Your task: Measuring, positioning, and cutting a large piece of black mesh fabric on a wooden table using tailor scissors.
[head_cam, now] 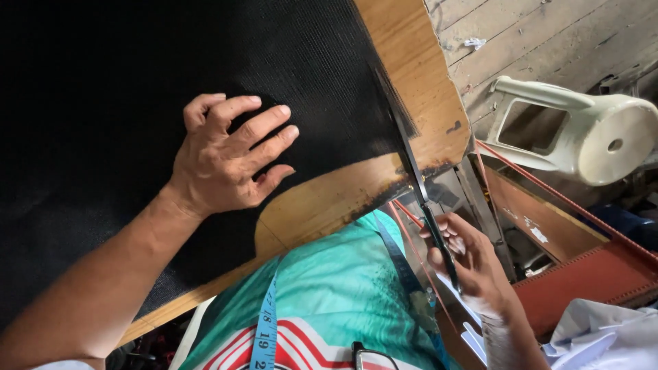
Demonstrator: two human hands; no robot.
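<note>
A large sheet of black mesh fabric (pixel 137 75) lies over a wooden table (pixel 411 62). My left hand (pixel 229 154) rests flat on the fabric with fingers spread, pressing it down near its curved lower edge. My right hand (pixel 473 264) grips the handles of a pair of scissors (pixel 418 178). Their dark blades point up along the fabric's right edge, at the table's rim.
A white plastic stool (pixel 582 130) lies on its side on the plank floor at the right. A red-brown wooden frame (pixel 589 267) stands below it. A blue measuring tape (pixel 264 329) hangs over my teal shirt, and white cloth (pixel 603 336) sits at the bottom right.
</note>
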